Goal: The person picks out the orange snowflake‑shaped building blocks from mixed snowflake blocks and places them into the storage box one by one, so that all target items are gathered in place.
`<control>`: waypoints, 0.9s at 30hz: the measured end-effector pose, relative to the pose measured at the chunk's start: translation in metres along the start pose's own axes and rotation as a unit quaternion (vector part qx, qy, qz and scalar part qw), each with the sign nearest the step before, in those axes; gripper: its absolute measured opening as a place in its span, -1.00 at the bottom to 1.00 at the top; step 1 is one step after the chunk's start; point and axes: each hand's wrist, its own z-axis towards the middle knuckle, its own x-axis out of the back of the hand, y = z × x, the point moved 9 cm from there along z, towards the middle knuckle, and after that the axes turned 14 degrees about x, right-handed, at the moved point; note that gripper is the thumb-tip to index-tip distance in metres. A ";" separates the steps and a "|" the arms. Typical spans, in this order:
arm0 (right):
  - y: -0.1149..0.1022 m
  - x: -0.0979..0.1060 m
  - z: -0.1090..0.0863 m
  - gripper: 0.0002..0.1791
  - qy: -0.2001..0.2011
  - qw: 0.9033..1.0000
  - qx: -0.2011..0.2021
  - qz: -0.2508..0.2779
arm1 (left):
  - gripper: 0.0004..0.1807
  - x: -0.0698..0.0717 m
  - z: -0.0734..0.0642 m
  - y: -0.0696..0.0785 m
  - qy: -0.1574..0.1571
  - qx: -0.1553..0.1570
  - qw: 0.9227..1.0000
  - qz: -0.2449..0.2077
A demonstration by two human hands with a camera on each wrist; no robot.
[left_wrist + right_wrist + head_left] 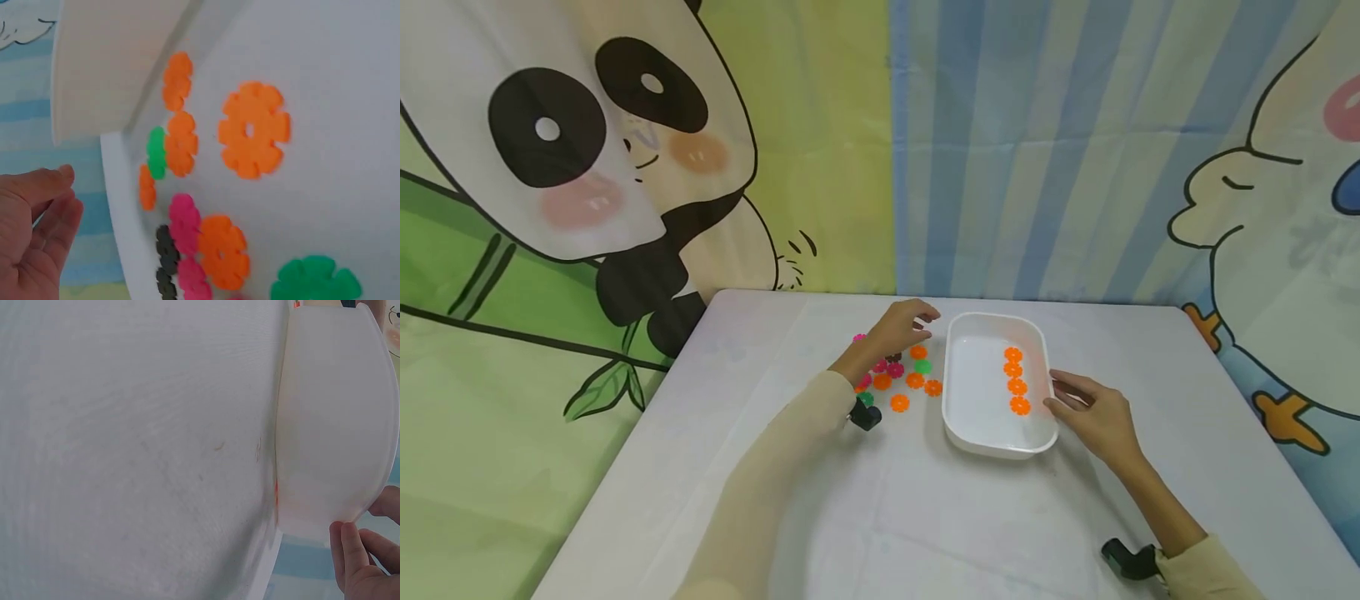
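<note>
A white rectangular plastic tray [973, 383] stands on the table, with several orange flower-shaped plastic discs [1017, 387] lined up in a row along its right side. My right hand [1097, 421] pinches the tray's right rim, the thumb on the inner side and the fingers outside. Left of the tray, my left hand [898, 327] hovers above loose discs, its fingers loosely bent and nothing visible between them. Those discs include orange [255, 130], green [317, 279], pink [185, 224] and black [167, 249] ones. The left forearm hides part of this group.
A white cloth covers the table [925, 517]. Behind it hangs a curtain [820, 150] with a cartoon panda and blue stripes. Black wrist-worn devices show at the left wrist [865, 414] and the right wrist [1129, 560].
</note>
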 end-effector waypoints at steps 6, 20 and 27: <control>0.000 0.000 -0.001 -0.49 0.003 1.000 0.003 0.002 | -0.62 -0.015 -0.004 -0.041 -0.071 0.059 0.996 0.010; -0.001 -0.001 -0.001 -0.50 0.009 1.000 0.006 0.000 | -0.74 -0.024 -0.004 -0.050 -0.091 0.028 0.994 0.046; -0.001 0.000 -0.001 -0.50 0.012 1.000 0.010 -0.002 | -0.65 -0.025 -0.002 -0.050 -0.101 0.046 0.993 0.052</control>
